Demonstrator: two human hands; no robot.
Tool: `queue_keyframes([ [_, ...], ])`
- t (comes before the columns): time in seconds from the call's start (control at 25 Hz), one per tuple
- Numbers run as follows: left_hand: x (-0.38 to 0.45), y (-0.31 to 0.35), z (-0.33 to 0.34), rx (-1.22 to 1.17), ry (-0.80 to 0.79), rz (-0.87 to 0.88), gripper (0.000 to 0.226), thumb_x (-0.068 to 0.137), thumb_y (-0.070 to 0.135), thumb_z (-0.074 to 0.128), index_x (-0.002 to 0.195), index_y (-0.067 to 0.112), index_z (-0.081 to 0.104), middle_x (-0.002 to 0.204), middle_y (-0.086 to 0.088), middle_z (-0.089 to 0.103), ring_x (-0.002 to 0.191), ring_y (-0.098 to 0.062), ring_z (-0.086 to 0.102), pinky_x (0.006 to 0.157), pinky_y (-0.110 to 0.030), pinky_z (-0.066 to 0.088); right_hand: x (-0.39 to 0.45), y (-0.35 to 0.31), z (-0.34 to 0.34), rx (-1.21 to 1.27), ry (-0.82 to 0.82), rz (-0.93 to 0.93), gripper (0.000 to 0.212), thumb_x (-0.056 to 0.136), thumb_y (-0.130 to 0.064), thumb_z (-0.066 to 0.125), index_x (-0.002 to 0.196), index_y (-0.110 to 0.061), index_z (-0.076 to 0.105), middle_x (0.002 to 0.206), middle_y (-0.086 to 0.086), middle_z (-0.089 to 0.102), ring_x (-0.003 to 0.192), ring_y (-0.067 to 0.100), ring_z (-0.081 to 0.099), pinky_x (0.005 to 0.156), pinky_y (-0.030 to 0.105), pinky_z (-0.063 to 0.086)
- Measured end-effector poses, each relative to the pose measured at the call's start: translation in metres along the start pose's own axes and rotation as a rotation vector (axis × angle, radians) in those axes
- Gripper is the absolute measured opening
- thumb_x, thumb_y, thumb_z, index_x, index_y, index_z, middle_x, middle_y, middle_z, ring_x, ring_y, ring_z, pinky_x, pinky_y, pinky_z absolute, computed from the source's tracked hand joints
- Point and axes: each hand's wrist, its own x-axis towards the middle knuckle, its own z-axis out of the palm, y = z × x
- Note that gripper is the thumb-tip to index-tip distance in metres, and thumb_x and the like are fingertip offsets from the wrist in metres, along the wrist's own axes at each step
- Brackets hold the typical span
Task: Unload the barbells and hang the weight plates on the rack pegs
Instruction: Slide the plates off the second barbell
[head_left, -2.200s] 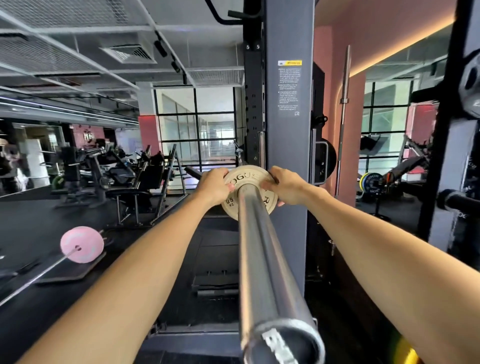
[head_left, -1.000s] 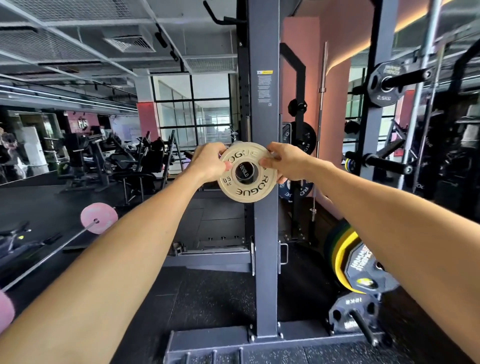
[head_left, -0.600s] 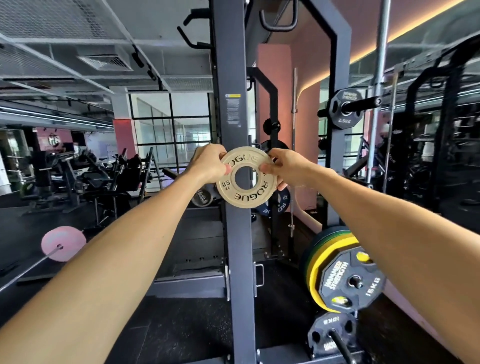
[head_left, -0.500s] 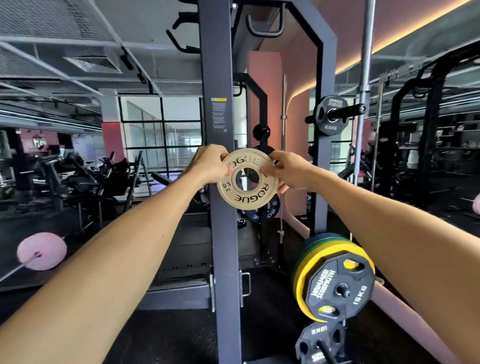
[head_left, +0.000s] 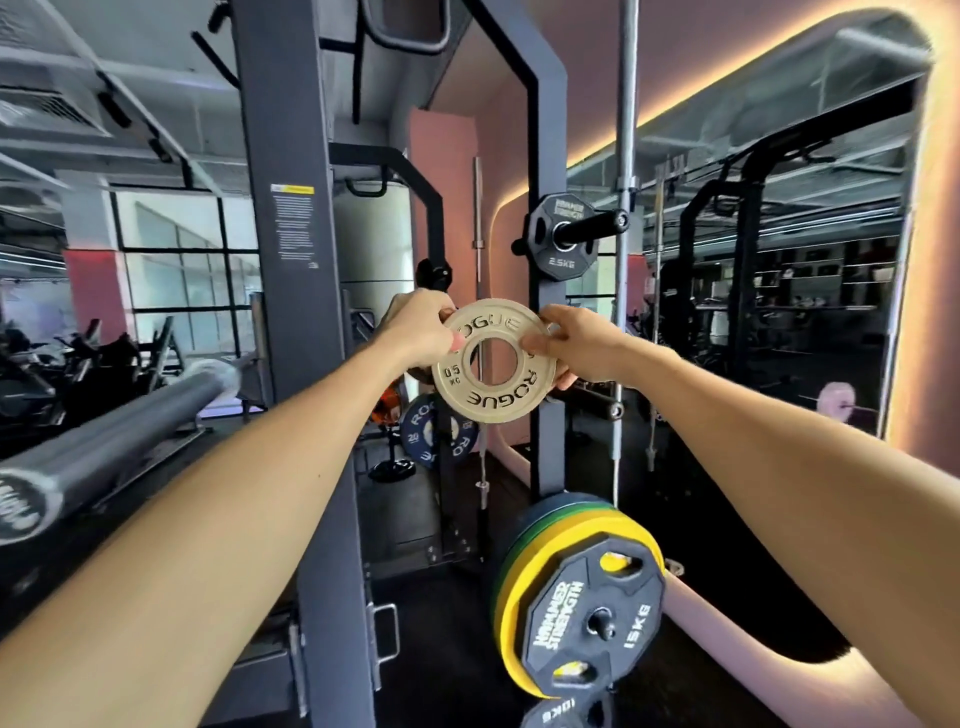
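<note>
**Small plate off the bar, peg not yet reached**

Nearest to us, low on the right, a stack of plates hangs on a lower rack peg: a black 12-sided 15 kg plate (head_left: 589, 616) in front, with yellow and green bumper plates behind it, and the top of a black 10 kg plate (head_left: 558, 709) showing just below. On the left, the bare steel barbell sleeve (head_left: 104, 441) runs back toward the grey rack upright (head_left: 296, 260); the stretch we see carries no plate.

Further out, at arm's length, we hold the small tan round 0.5 kg plate marked ROGUE (head_left: 493, 360) upright in the air, its face toward us and its centre hole clear. Our left hand (head_left: 418, 330) pinches the plate's left rim, thumb on the front face and fingers curled behind. Our right hand (head_left: 571, 345) pinches the right rim the same way. The plate touches nothing but our hands.

Beyond and above it on the right, a black horizontal peg (head_left: 589, 227) sticks out from the rear upright with 1 black 2.5 kg plate (head_left: 558, 236) on it and free length left. Further back, a blue 20 kg plate (head_left: 428, 431) sits low on another post.

We judge this plate half done: it is free of the bar, yet hanging remains. The upper peg looks a fitting home; whether other bars remain loaded we cannot tell.
</note>
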Motion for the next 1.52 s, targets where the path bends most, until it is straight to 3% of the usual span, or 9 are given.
queue_keyframes([
  [0.16, 0.055, 0.016, 0.041, -0.006, -0.010, 0.047, 0.022, 0.085, 0.020, 0.073, 0.106, 0.015, 0.069, 0.101, -0.006, 0.067, 0.095, -0.025, 0.059, 0.077, -0.031, 0.044, 0.036, 0.038, -0.033, -0.042, 0.036, 0.028, 0.035, 0.095, -0.028, 0.059, 0.124, -0.011, 0.050, 0.101, 0.010, 0.069, 0.064, 0.021, 0.069, 0.063, 0.040, 0.061],
  [0.4, 0.122, 0.059, 0.094, -0.002, -0.015, 0.084, 0.019, 0.086, 0.020, 0.073, 0.103, 0.015, 0.068, 0.101, -0.004, 0.065, 0.090, -0.023, 0.056, 0.071, -0.029, 0.037, 0.074, 0.092, -0.089, -0.014, 0.074, 0.027, 0.020, 0.096, -0.023, 0.057, 0.112, -0.012, 0.052, 0.096, 0.012, 0.068, 0.046, 0.008, 0.064, 0.046, 0.026, 0.056],
  [0.68, 0.162, 0.121, 0.153, 0.034, 0.043, 0.082, 0.018, 0.084, 0.021, 0.073, 0.101, 0.016, 0.070, 0.095, -0.006, 0.069, 0.085, -0.027, 0.065, 0.081, -0.041, 0.057, 0.102, 0.169, -0.158, -0.009, 0.064, -0.061, 0.013, 0.096, -0.023, 0.057, 0.101, -0.013, 0.052, 0.087, 0.007, 0.066, 0.053, 0.011, 0.065, 0.052, 0.029, 0.059],
  [0.8, 0.172, 0.155, 0.180, 0.045, 0.081, 0.034, 0.011, 0.085, 0.017, 0.072, 0.095, 0.016, 0.070, 0.088, -0.006, 0.071, 0.072, -0.023, 0.067, 0.061, -0.032, 0.059, 0.111, 0.201, -0.193, -0.029, 0.023, -0.094, 0.019, 0.096, -0.024, 0.057, 0.107, -0.009, 0.053, 0.083, 0.007, 0.064, 0.059, 0.019, 0.064, 0.061, 0.036, 0.060],
  [0.92, 0.174, 0.181, 0.199, 0.072, 0.091, -0.019, 0.008, 0.086, 0.015, 0.071, 0.094, 0.017, 0.068, 0.085, -0.005, 0.069, 0.062, -0.016, 0.062, 0.042, -0.020, 0.046, 0.120, 0.226, -0.216, -0.012, -0.026, -0.169, 0.008, 0.095, -0.023, 0.059, 0.093, -0.016, 0.055, 0.076, 0.003, 0.063, 0.053, 0.014, 0.063, 0.053, 0.031, 0.059],
  [1.12, 0.184, 0.213, 0.195, 0.091, 0.185, -0.081, 0.018, 0.084, 0.015, 0.073, 0.101, 0.019, 0.070, 0.096, -0.003, 0.069, 0.084, -0.021, 0.066, 0.070, -0.031, 0.057, 0.143, 0.234, -0.245, 0.050, -0.076, -0.245, 0.018, 0.095, -0.023, 0.059, 0.105, -0.010, 0.053, 0.081, 0.006, 0.064, 0.060, 0.023, 0.065, 0.056, 0.040, 0.059],
  [1.32, 0.217, 0.236, 0.176, 0.164, 0.278, -0.075, 0.021, 0.085, 0.018, 0.072, 0.106, 0.019, 0.069, 0.094, -0.001, 0.065, 0.085, -0.019, 0.060, 0.075, -0.029, 0.049, 0.182, 0.222, -0.272, 0.010, 0.008, -0.374, 0.017, 0.093, -0.028, 0.062, 0.103, -0.016, 0.054, 0.087, 0.002, 0.064, 0.065, 0.012, 0.062, 0.050, 0.023, 0.055],
  [1.4, 0.233, 0.240, 0.171, 0.168, 0.305, -0.052, 0.022, 0.086, 0.016, 0.072, 0.107, 0.016, 0.069, 0.095, -0.002, 0.064, 0.088, -0.021, 0.060, 0.079, -0.031, 0.050, 0.199, 0.219, -0.281, -0.013, 0.032, -0.401, 0.014, 0.092, -0.029, 0.062, 0.095, -0.018, 0.055, 0.086, 0.002, 0.064, 0.068, 0.017, 0.063, 0.051, 0.027, 0.057],
  [1.52, 0.258, 0.240, 0.168, 0.166, 0.341, -0.018, 0.021, 0.086, 0.014, 0.071, 0.107, 0.013, 0.070, 0.100, -0.007, 0.068, 0.094, -0.023, 0.062, 0.085, -0.035, 0.052, 0.224, 0.216, -0.292, -0.033, 0.051, -0.408, 0.027, 0.092, -0.031, 0.062, 0.105, -0.008, 0.058, 0.094, 0.011, 0.067, 0.077, 0.027, 0.067, 0.060, 0.040, 0.059],
])
